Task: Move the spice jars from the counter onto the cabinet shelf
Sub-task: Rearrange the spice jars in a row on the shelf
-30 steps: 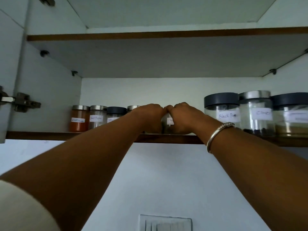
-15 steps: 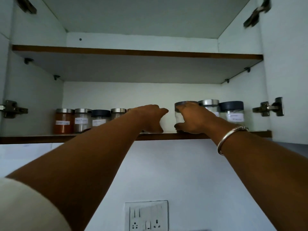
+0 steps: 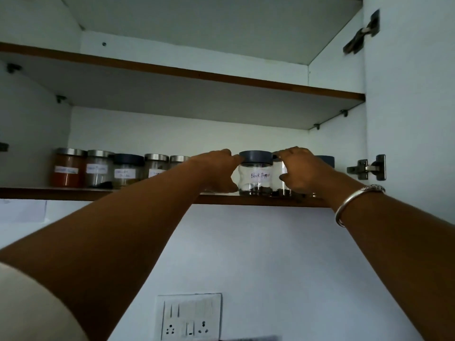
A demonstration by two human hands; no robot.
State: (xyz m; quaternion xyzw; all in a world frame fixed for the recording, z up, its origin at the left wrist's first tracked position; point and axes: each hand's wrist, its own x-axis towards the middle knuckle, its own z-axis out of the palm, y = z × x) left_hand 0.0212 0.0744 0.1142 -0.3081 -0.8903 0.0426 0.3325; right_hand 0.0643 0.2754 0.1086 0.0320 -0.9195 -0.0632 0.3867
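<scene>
A clear black-pepper jar (image 3: pixel 254 174) with a dark lid stands on the lower cabinet shelf (image 3: pixel 147 193), between my two hands. My left hand (image 3: pixel 216 168) curls round its left side, fingers at the lid and thumb low by the base. My right hand (image 3: pixel 301 168) wraps the neighbouring clear jar (image 3: pixel 276 179), mostly hiding it, with fingertips touching the pepper jar's lid. Several labelled spice jars line the shelf to the left, starting with an orange-filled one (image 3: pixel 66 168). A dark-lidded jar (image 3: pixel 327 159) peeks out behind my right hand.
An upper shelf (image 3: pixel 172 70) sits close above the jars. The open cabinet door (image 3: pixel 408 119) with its hinge (image 3: pixel 366 168) stands at the right. A switch and socket panel (image 3: pixel 189 316) is on the wall below.
My right hand left the black-pepper jar for the jar beside it. My left hand closed in on the pepper jar's left side. The view swung left and up.
</scene>
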